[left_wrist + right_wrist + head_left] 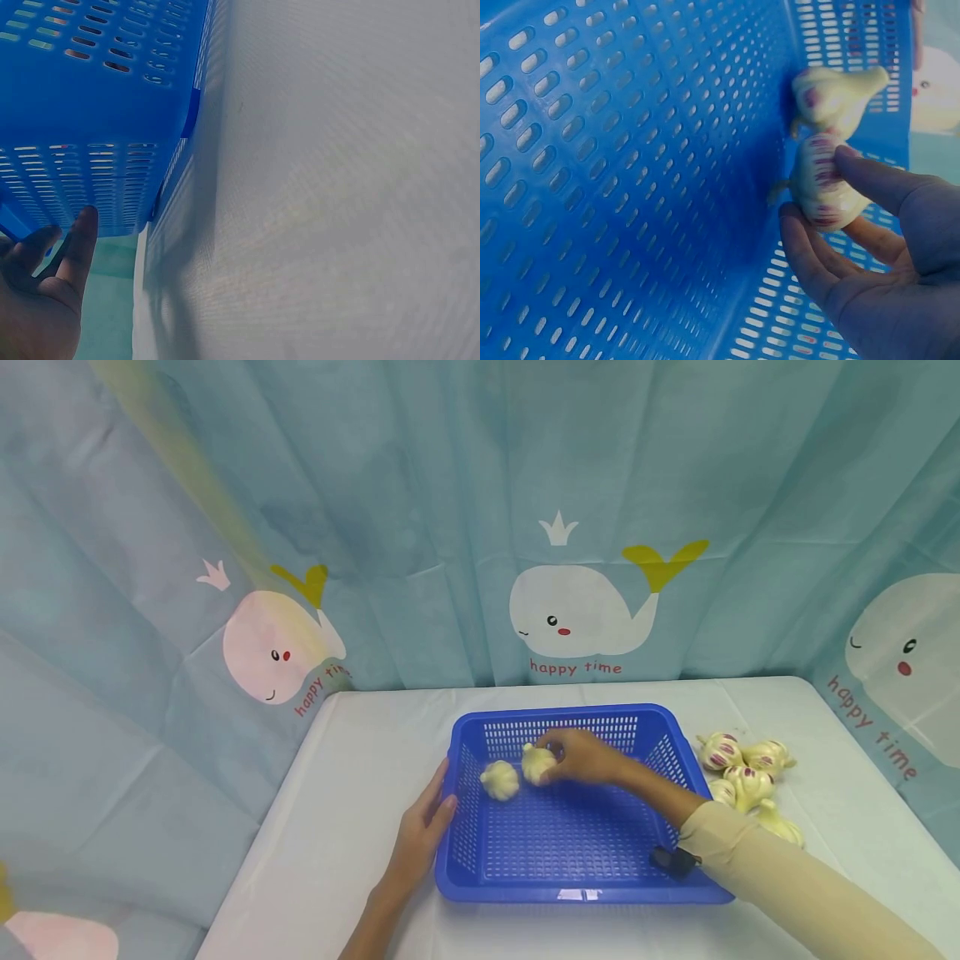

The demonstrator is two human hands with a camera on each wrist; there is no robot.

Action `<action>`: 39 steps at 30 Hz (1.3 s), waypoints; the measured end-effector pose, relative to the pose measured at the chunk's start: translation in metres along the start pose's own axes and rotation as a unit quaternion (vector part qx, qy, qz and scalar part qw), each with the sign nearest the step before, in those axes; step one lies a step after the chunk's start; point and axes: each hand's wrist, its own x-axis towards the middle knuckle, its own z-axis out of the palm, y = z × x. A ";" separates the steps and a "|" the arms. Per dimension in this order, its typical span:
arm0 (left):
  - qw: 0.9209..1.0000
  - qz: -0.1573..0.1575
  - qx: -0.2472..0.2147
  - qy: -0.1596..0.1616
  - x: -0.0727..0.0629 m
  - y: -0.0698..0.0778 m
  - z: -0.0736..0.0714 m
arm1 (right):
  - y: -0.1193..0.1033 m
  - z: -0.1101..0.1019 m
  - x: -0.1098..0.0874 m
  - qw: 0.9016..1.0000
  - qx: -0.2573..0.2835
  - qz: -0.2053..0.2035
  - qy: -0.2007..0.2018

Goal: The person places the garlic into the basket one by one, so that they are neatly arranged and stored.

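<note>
A blue plastic basket (577, 893) with slotted walls stands on the white-covered table. Inside it my right hand (588, 756) pinches a garlic bulb (537, 763) between thumb and fingers, close over the basket floor. Just left of that bulb lies a second garlic bulb (499, 780). In the right wrist view the held bulb (829, 184) shows purple streaks, with the other bulb (836, 94) beside it. My left hand (422, 831) rests against the basket's left wall with its fingers extended; the left wrist view shows the fingers (79, 247) along the slotted side.
Several more garlic bulbs (748, 783) are heaped on the table right of the basket, near my right forearm. A small black object (673, 862) sits at my right sleeve cuff. Behind the table hangs a blue-green curtain (450, 527) printed with whales.
</note>
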 end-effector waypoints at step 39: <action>1.000 -0.005 -0.007 -0.003 0.000 0.004 0.000 | 0.000 -0.021 -0.005 0.999 0.024 0.014 0.015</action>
